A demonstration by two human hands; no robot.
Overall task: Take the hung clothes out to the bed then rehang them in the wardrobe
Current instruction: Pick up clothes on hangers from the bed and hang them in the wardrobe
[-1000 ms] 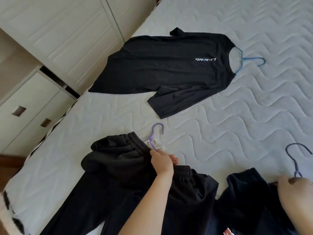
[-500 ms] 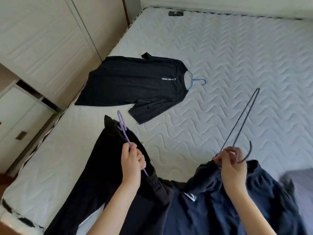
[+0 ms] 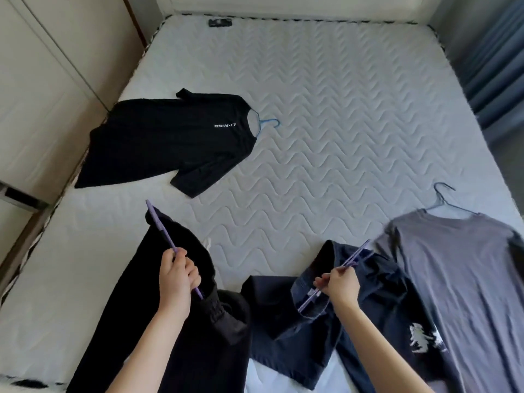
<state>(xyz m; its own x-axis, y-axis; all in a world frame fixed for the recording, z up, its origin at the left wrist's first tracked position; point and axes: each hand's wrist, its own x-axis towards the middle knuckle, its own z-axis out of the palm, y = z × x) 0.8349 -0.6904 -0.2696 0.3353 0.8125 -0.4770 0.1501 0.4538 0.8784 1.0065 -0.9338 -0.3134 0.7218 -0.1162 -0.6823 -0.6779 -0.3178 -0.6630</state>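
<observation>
- Lowered since before, right hand (image 3: 338, 285) pinches a hanger (image 3: 355, 255) on navy shorts (image 3: 283, 321).
- Left hand (image 3: 177, 276) grips purple hanger (image 3: 163, 234) in black trousers (image 3: 175, 344), at near edge of bed (image 3: 340, 109).
- I see open bed ahead.

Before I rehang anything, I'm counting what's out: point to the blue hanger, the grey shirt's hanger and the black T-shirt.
blue hanger (image 3: 268, 122): head view, on its hook.
grey shirt's hanger (image 3: 441, 200): head view, on its wire neck.
black T-shirt (image 3: 170, 143): head view, on its chest.

Four garments (image 3: 170, 143) (image 3: 175, 336) (image 3: 283, 316) (image 3: 459, 279), four hangers (image 3: 268, 123) (image 3: 163, 234) (image 3: 354, 256) (image 3: 445, 199)
</observation>
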